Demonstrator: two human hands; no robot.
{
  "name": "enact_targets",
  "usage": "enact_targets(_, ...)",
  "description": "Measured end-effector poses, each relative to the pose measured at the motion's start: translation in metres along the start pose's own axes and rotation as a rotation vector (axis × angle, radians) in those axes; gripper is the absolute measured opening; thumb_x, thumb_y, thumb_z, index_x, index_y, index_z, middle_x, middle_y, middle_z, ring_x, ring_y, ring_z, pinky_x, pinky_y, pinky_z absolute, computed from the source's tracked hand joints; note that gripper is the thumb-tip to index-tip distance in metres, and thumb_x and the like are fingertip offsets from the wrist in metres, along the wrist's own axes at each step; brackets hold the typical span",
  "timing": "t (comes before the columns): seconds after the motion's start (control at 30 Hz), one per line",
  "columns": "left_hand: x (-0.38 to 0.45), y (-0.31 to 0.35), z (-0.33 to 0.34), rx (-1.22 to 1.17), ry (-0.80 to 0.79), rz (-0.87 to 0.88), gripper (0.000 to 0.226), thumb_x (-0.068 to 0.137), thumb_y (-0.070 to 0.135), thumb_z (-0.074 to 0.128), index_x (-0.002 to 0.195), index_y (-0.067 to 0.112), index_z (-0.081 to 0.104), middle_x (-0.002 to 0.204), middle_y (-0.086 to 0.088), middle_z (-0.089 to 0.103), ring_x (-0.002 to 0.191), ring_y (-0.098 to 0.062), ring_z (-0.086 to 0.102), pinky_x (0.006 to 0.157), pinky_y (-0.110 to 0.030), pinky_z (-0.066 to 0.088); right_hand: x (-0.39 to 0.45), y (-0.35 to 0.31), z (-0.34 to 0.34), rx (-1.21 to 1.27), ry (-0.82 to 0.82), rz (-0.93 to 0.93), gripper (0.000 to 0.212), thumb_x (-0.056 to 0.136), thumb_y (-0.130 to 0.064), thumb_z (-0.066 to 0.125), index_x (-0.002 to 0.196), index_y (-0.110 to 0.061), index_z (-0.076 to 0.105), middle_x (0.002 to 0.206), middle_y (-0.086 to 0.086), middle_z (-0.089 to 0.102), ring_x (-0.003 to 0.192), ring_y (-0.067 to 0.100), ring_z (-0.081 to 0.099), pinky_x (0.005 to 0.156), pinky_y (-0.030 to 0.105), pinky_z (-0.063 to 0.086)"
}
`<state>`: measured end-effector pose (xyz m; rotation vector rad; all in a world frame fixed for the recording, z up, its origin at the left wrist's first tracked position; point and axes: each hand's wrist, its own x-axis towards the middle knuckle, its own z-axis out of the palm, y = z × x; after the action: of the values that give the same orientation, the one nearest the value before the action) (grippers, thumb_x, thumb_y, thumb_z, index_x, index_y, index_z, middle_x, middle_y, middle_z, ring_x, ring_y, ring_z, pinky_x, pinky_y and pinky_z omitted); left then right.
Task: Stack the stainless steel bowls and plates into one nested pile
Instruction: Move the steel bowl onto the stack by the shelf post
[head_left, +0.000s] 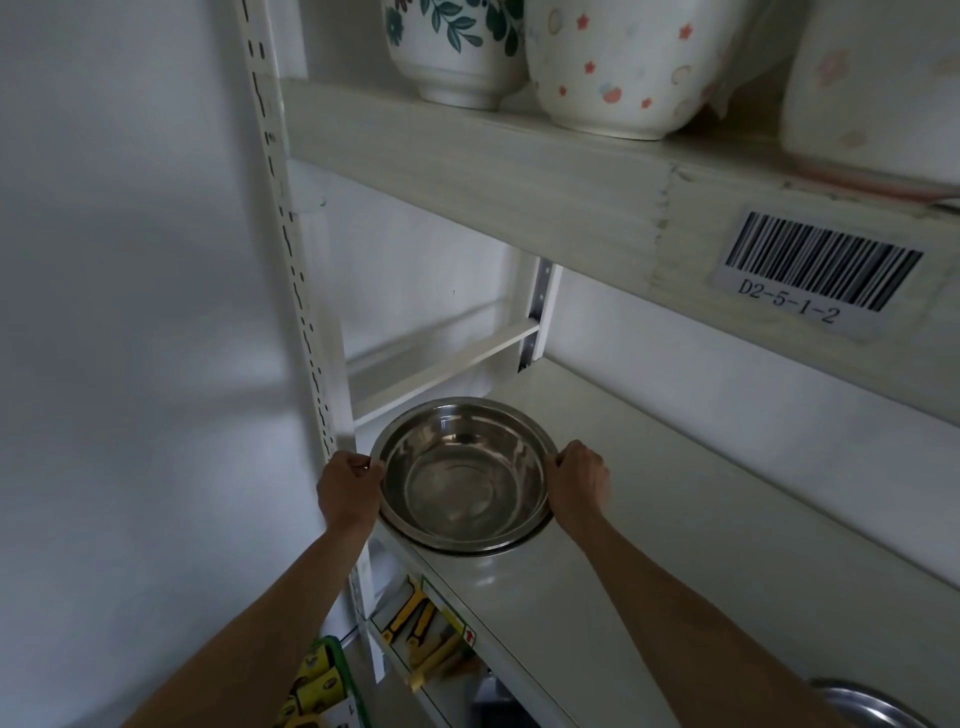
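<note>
A nested pile of stainless steel bowls (464, 475) sits at the left front corner of the white middle shelf (649, 519); a second rim shows under the top bowl. My left hand (349, 488) grips the pile's left rim and my right hand (577, 483) grips its right rim. Another steel dish (867, 701) peeks in at the bottom right edge, mostly cut off.
The upper shelf (493, 171) carries several patterned ceramic bowls (618, 62) and a barcode label (815, 270). A perforated white upright (291, 260) stands just left of the pile, with a wall beyond. Yellow-printed packages (426, 634) lie on the shelf below.
</note>
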<state>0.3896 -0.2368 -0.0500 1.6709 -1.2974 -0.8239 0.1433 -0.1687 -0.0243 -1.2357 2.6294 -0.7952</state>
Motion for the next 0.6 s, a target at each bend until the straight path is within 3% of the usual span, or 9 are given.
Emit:
enact_targets(0.17,0.000,-0.003,0.002,-0.013,0.006,0.020,0.020,0.086,0.013,0.064,0.101,0.000,0.063,0.095,-0.015,0.070,0.079,-0.021,0.059,0.077,-0.030,0.047,-0.004,-0.001,0.000,-0.003,0.000,0.007,0.028,0.094,-0.027,0.052,0.104,-0.002,0.060,0.109,0.016,0.064,0.099,0.035,0.063,0.080,0.039,0.049)
enact_targets(0.3,0.001,-0.006,0.004,-0.022,0.018,-0.043,0.032,0.085,0.020,0.066,0.109,0.001,0.058,0.093,-0.010,0.064,0.080,-0.021,0.056,0.076,-0.032,0.045,-0.008,0.000,0.003,0.072,0.007,0.054,0.031,0.097,-0.033,0.048,0.106,-0.004,0.053,0.113,0.015,0.057,0.096,0.036,0.062,0.077,0.041,0.048)
enact_targets(0.37,0.000,-0.009,0.007,-0.026,0.002,-0.060,0.027,0.087,0.024,0.062,0.103,0.003,0.058,0.091,-0.007,0.062,0.081,-0.022,0.057,0.076,-0.033,0.045,-0.009,0.001,0.005,0.152,-0.021,0.124,0.034,0.098,-0.037,0.044,0.107,-0.005,0.051,0.113,0.016,0.059,0.099,0.036,0.062,0.080,0.042,0.049)
enact_targets(0.47,-0.002,-0.013,0.012,-0.038,-0.045,-0.051,0.023,0.092,0.026,0.053,0.086,0.005,0.058,0.080,-0.007,0.063,0.077,-0.028,0.061,0.068,-0.030,0.043,-0.011,0.003,0.010,0.265,-0.093,0.210,0.044,0.098,-0.046,0.041,0.109,-0.004,0.050,0.112,0.019,0.064,0.102,0.037,0.062,0.082,0.040,0.047)
enact_targets(0.6,-0.003,-0.014,0.015,-0.023,-0.065,-0.035,0.040,0.095,0.031,0.046,0.088,-0.005,0.062,0.069,-0.010,0.062,0.063,-0.024,0.059,0.051,-0.024,0.040,-0.015,0.007,0.012,0.303,-0.129,0.238,0.052,0.095,-0.053,0.044,0.110,-0.004,0.052,0.114,0.019,0.064,0.106,0.036,0.060,0.079,0.036,0.042)
